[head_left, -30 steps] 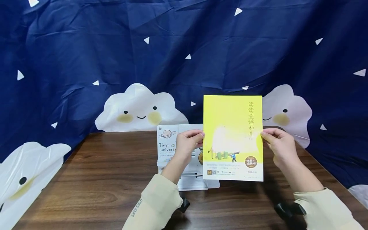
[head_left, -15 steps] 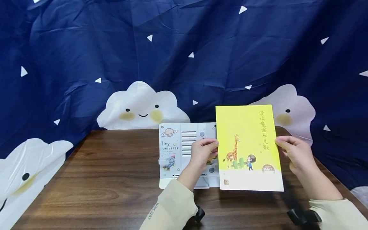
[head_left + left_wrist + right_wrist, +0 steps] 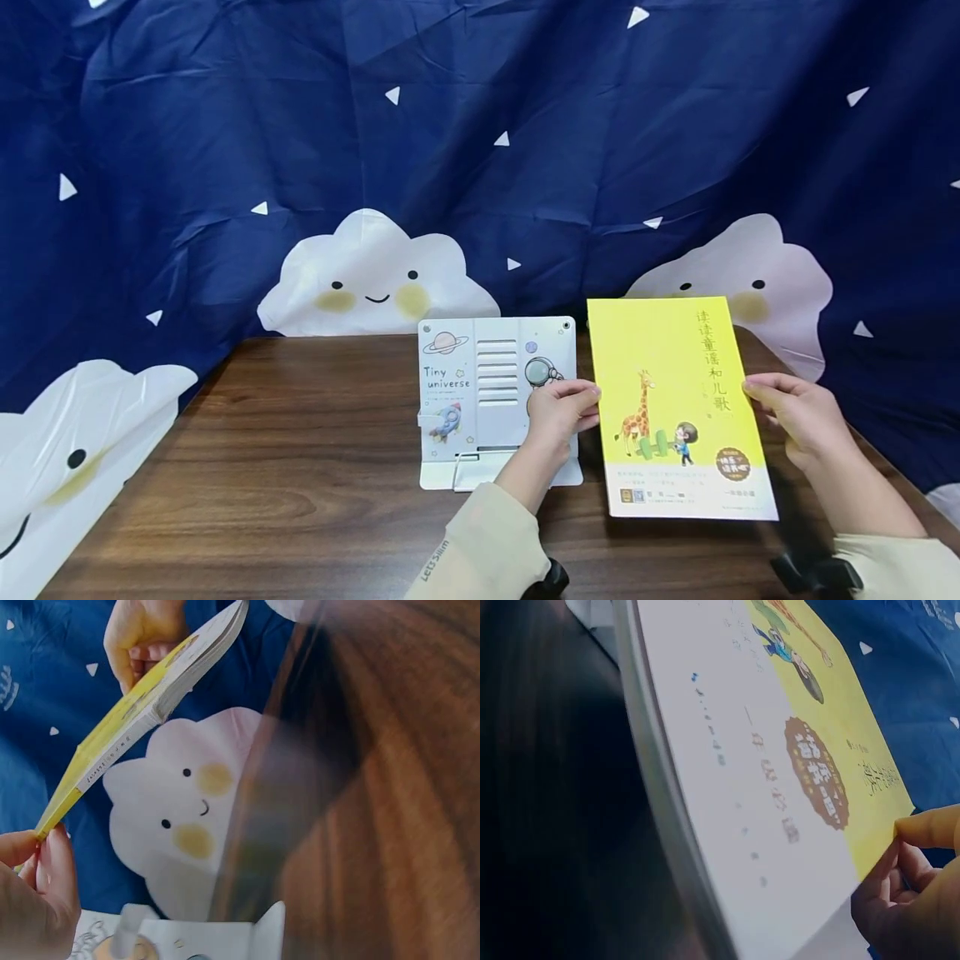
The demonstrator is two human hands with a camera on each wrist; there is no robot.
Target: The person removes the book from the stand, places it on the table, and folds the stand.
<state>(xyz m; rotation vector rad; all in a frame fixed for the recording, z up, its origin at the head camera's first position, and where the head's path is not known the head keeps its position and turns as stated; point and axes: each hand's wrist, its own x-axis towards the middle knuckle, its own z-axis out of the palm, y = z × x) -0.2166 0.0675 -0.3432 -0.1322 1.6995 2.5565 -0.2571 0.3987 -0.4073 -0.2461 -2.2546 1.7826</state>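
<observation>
Yellow book (image 3: pixel 678 408): cover title "读读童谣和儿歌" running vertically; brown round badge (image 3: pixel 732 465) with Chinese characters, too small to read surely; QR code (image 3: pixel 638 496) near bottom edge, beside fine print, illegible. White stand (image 3: pixel 502 427): "Tiny universe" on left panel. Left sleeve (image 3: pixel 483 546): "Let's", next word uncertain. Book spine: characters too small.
</observation>
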